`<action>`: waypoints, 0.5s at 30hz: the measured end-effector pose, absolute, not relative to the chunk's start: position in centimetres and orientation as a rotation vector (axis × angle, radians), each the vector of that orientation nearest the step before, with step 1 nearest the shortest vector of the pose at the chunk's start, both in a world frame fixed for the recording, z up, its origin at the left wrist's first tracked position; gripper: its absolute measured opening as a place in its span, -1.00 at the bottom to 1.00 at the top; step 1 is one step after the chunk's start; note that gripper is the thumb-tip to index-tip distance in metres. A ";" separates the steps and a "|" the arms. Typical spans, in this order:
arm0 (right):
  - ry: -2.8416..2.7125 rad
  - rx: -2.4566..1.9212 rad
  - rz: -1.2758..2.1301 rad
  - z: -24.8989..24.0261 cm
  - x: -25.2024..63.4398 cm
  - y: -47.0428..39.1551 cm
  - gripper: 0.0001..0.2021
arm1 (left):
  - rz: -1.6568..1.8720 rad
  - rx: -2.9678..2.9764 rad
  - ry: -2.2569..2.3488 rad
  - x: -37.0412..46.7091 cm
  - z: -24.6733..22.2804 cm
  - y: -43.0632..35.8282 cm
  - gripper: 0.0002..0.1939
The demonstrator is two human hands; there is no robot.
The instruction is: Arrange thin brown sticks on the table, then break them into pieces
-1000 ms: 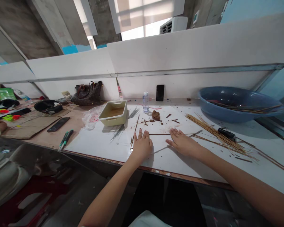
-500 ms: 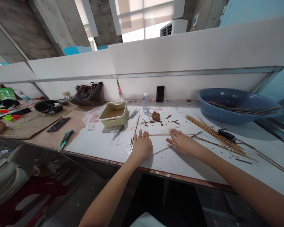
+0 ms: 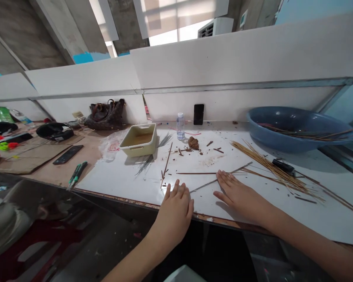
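My left hand [image 3: 178, 207], fingers spread and slightly bent, is at the front edge of the white board [image 3: 120, 176], holding nothing. My right hand [image 3: 239, 192] is open and palm down, its fingertips over the right part of a thin brown-coated stick [image 3: 195, 173]. A thin grey strip [image 3: 204, 186] slants between the hands and passes under the right fingers. Behind them sit a brown dough-like lump [image 3: 193, 143] and scattered crumbs. Another brown stick [image 3: 166, 162] lies to the left. Whether the right palm presses on the stick is hidden.
A bundle of thin sticks [image 3: 261, 160] with a black object [image 3: 283, 167] lies right, before a blue basin [image 3: 297, 143]. A cream tub [image 3: 139, 150] of brownish liquid, a bottle [image 3: 180, 127], an upright phone [image 3: 198, 114] and green-handled pliers [image 3: 77, 174] also stand or lie about.
Both hands have drawn back toward the front edge, the left one further, leaving the stick's left part uncovered. The stick has shifted slightly toward me.
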State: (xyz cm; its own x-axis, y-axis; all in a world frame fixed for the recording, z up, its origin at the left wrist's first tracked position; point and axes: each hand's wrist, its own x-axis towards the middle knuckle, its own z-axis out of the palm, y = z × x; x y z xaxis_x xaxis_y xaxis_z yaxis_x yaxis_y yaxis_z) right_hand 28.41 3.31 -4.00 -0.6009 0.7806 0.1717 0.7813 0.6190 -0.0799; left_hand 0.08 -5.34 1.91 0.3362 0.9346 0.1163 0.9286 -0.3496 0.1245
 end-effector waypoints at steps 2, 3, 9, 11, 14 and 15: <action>-2.644 -1.240 -0.057 -3.5 28.7 3.6 -0.24 | 0.269 2.544 1.758 -0.1 1.8 -4.4 -0.65; -2.643 -1.209 -0.089 -3.2 28.9 3.8 -0.25 | 0.289 2.538 1.770 -0.4 1.9 -3.7 -0.67; -2.628 -1.165 -0.226 -1.8 30.7 5.9 -0.34 | 0.471 2.396 2.022 -3.0 2.9 1.4 -0.74; -2.616 -1.191 -0.197 -1.8 31.0 6.7 -0.40 | 0.464 2.370 2.051 -3.7 2.9 2.9 -0.76; -2.593 -1.231 -0.072 -1.6 31.5 7.9 -0.53 | 0.450 2.402 2.010 -4.0 2.6 4.4 -0.77; -2.581 -1.237 -0.020 -1.5 31.7 8.2 -0.55 | 0.447 2.422 1.988 -3.9 2.5 4.6 -0.76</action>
State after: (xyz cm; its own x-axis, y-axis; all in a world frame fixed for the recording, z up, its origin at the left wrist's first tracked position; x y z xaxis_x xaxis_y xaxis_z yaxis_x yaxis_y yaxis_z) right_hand 31.70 8.22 -1.48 -0.5950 0.7623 0.2546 0.7662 0.6337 -0.1067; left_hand -3.90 4.61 2.50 0.1713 0.9579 0.2303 0.9644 -0.2108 0.1598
